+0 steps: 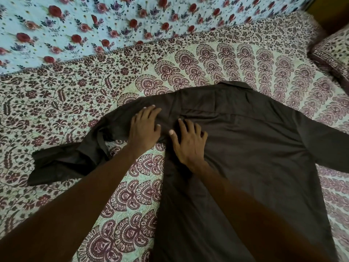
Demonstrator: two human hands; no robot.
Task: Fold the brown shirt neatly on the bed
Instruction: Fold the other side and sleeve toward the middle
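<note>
The dark brown long-sleeved cloth shirt (245, 148) lies spread flat on the bed with the maroon-and-cream patterned sheet (56, 103). Its collar points to the far side of the bed. The left hand (144, 127) rests on the shirt's shoulder, beside the crumpled sleeve, with its fingers wide. The right hand (188, 140) presses on the shirt just beside it, fingers spread and holding nothing.
</note>
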